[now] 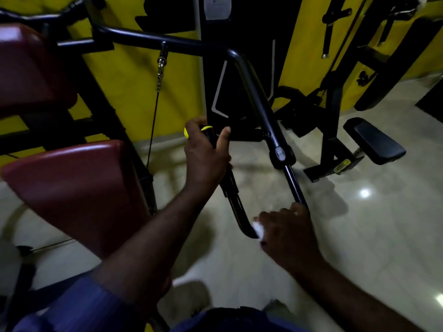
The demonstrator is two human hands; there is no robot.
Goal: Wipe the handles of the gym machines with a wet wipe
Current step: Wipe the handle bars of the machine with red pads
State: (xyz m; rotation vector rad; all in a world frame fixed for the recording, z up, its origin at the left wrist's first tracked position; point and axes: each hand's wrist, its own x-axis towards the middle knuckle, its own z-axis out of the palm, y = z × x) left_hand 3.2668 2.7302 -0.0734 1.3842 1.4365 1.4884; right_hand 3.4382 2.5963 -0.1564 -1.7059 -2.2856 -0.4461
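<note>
Left hand (206, 152): fingers and thumb curled round the upper part of the black inner handle (233, 204), just below its yellow end cap (186, 133).

Right hand (288, 232): nearer and further right, fingers curled on a white wet wipe (259, 230). The wipe shows at the left edge of the hand and touches the lower, curved end of the inner handle.

Outer bar (263, 104): runs down from a bend, passes through a black collar (280, 153), and its lower end goes behind the right hand. Whether that hand also grips it cannot be told.

Surroundings: two maroon pads (76, 190) on the left, a thin cable (153, 116) behind them, a black padded seat (374, 140) far right, a glossy pale floor (371, 236).
</note>
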